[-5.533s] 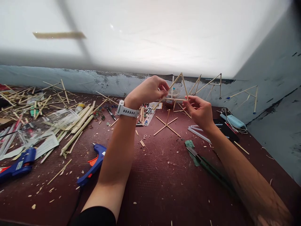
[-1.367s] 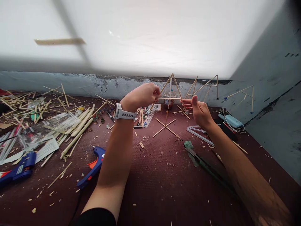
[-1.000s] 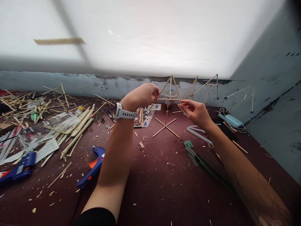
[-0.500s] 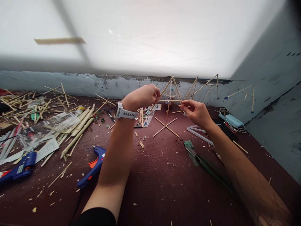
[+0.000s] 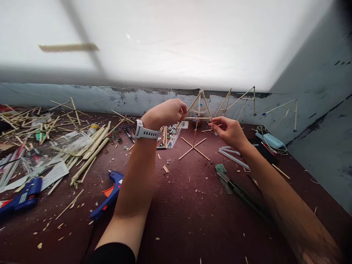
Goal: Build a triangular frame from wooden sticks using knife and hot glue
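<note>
My left hand [image 5: 169,113], with a pale watch [image 5: 146,131] on its wrist, pinches the left leg of a wooden-stick A-frame [image 5: 208,104] near its crossbar. On the other side, my right hand [image 5: 227,130] grips the right leg where the crossbar [image 5: 196,118] meets it. The frame's peak points up. Below it, an upright stick [image 5: 195,135] rises from a cross-shaped stick base [image 5: 194,147] on the table; I cannot tell whether its top touches the crossbar. Behind the frame stands a clear plastic cup [image 5: 199,110].
Blue glue guns [image 5: 110,196] lie at left beside split bamboo strips [image 5: 92,152] and a heap of thin sticks. A green utility knife [image 5: 242,193] and clear glue sticks [image 5: 233,158] are near my right forearm. More stick frames [image 5: 247,98] stand by the wall. A light-blue box-shaped device [image 5: 271,140] lies at right.
Both hands keep their hold on the A-frame in nearly the same place. Only a very slight shift of the view shows.
</note>
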Motion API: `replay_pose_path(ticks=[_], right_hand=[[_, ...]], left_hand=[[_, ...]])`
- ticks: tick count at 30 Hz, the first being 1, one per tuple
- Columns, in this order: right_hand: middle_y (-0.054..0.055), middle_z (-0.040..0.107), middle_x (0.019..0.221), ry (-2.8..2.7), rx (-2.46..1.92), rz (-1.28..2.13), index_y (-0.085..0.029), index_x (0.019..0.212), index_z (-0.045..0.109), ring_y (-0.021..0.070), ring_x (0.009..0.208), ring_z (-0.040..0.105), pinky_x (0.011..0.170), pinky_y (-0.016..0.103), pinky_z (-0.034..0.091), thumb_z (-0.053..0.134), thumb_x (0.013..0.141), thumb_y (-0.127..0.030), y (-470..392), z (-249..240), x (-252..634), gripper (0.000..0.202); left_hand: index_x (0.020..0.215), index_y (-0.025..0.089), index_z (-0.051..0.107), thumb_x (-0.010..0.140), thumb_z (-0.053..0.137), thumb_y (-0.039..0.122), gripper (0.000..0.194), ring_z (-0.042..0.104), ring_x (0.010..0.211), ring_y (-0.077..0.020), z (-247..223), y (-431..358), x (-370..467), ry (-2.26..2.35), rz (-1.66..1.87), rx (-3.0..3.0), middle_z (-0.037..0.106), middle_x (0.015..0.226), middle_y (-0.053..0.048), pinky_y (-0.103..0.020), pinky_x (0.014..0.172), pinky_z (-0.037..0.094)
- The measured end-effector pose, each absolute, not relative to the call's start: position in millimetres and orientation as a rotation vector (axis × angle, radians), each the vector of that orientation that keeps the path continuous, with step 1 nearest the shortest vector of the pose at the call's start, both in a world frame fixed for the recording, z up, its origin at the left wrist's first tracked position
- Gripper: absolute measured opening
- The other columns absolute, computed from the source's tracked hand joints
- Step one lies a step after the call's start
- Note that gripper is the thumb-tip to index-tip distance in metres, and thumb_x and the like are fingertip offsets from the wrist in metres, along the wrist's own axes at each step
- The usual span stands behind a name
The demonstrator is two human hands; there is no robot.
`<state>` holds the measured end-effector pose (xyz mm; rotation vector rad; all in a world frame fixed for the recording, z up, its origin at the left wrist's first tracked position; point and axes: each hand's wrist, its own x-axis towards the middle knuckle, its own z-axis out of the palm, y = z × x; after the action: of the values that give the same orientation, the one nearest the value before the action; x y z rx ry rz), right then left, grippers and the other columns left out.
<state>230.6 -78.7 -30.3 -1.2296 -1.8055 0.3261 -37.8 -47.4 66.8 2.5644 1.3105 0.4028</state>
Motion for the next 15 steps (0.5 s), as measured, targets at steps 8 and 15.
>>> replay_pose_path(ticks=[8, 15], right_hand=[[0.011, 0.083, 0.102, -1.799, -1.23, 0.307, -0.02, 0.108, 0.078, 0.028, 0.088, 0.078, 0.083, 0.049, 0.064, 0.073, 0.091, -0.045, -78.7, -30.0, 230.6, 0.03], [0.011, 0.083, 0.101, -1.806, -1.225, 0.309, -0.019, 0.107, 0.078, 0.0268, 0.086, 0.077, 0.083, 0.047, 0.064, 0.073, 0.091, -0.044, -78.6, -30.1, 230.3, 0.03]], left_hand=[[0.089, 0.011, 0.077, 0.08, 0.055, 0.006, 0.024, 0.06, 0.06, -0.0126, 67.7, -48.5, -36.7, 1.324, 0.418, 2.556, 0.074, 0.077, -0.007, -0.029, 0.059, 0.041], [0.091, 0.011, 0.078, 0.081, 0.056, 0.008, 0.024, 0.06, 0.061, -0.014, 67.3, -48.8, -36.1, 1.332, 0.421, 2.552, 0.074, 0.076, -0.008, -0.031, 0.061, 0.041]])
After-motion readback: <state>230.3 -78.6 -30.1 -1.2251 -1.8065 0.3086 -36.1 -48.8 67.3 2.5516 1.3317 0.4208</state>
